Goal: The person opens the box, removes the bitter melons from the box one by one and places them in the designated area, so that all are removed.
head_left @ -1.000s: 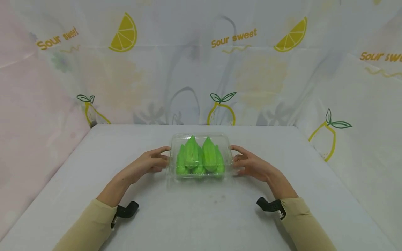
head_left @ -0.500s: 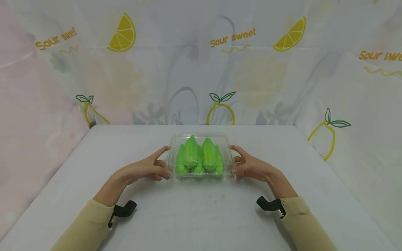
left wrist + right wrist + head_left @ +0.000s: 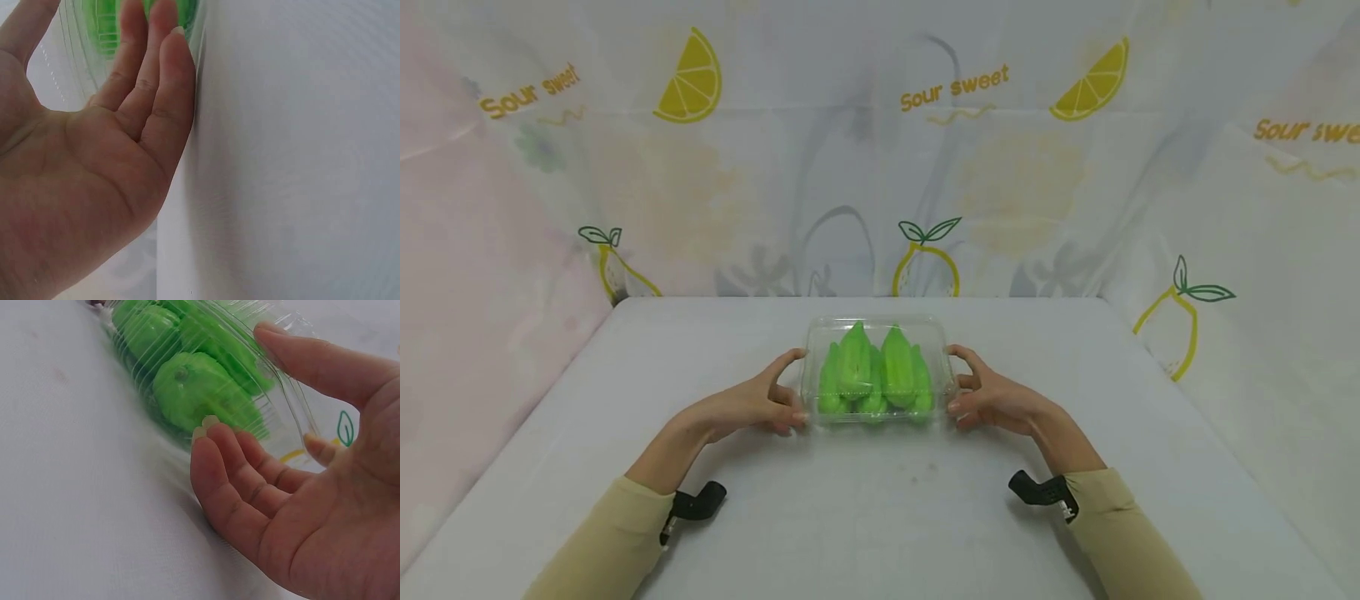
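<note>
A clear plastic clamshell box sits lidded on the white table, in the middle of the head view. Inside it lie several green, ribbed, okra-like pods, tips pointing away from me. My left hand holds the box's left side, fingers spread along that edge; in the left wrist view three fingers overlap the wall. My right hand holds the right side. The right wrist view has its thumb at the lid's rim and bent fingers against the lower wall.
A white cloth covers the table. Behind it hangs a backdrop printed with lemons and lettering, which continues along both sides. A black wrist camera is strapped to the left sleeve and another wrist camera to the right.
My left hand has lowered a little and settled against the box's left side. The right fingers have shifted slightly at the near corner. A faint clear strip below the box's near edge no longer shows.
</note>
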Demonstrator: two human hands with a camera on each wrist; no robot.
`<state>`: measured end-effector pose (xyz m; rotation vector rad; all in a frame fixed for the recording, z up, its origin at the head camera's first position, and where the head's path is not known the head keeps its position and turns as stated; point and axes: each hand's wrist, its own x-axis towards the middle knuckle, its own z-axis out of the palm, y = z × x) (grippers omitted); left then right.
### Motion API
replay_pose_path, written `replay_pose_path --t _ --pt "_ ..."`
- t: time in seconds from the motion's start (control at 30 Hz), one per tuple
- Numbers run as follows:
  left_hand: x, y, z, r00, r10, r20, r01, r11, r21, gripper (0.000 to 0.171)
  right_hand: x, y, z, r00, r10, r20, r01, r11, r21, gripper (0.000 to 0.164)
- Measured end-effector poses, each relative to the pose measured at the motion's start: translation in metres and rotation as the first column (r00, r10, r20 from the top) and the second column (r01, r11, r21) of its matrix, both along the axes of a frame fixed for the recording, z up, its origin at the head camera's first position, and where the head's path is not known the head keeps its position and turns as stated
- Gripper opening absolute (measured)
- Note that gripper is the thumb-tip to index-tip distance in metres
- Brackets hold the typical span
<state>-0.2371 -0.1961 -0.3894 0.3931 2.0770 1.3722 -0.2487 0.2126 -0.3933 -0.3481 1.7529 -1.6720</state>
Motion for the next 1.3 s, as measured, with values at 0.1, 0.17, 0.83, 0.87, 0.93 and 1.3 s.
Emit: replay_pose_path --t 0.1,0.17,0.83,0.87,0.93,1.3 --pt "-0.0009 -0.0001 -0.0012 1.000 0.005 -0.009 -0.005 1.000 -0.002 0.105 0.0003 -0.0015 0.0008 1.000 -0.015 0.009 0.015 1.000 -0.004 0.096" --pt "-0.0010 -0.0001 -0.0013 1.000 0.010 -0.020 -0.010 1.000 -0.002 0.105 0.0002 -0.0021 0.0009 1.000 -0.023 0.003 0.023 1.000 -0.005 0.096" --pt "0.0038 0.0058 0.0040 0.992 0.040 -0.119 -0.036 0.999 0.039 0.097 0.0024 -0.0039 -0.0008 0.998 -0.069 0.013 0.070 0.997 -0.036 0.097" --pt "0.0040 0.0057 0.0035 0.992 0.041 -0.121 -0.037 0.998 0.042 0.097 0.0025 -0.0040 -0.0013 0.998 -0.069 0.014 0.069 0.997 -0.042 0.097" --pt "0.0042 0.0056 0.0022 0.991 0.045 -0.124 -0.039 0.998 0.049 0.095 0.0025 -0.0042 -0.0021 0.998 -0.068 0.014 0.068 0.996 -0.050 0.097" --pt "0.0072 0.0051 0.0011 0.981 0.064 -0.185 -0.066 0.998 -0.007 0.090 0.0037 -0.0059 -0.0013 0.998 -0.066 0.021 0.067 0.996 -0.056 0.099"
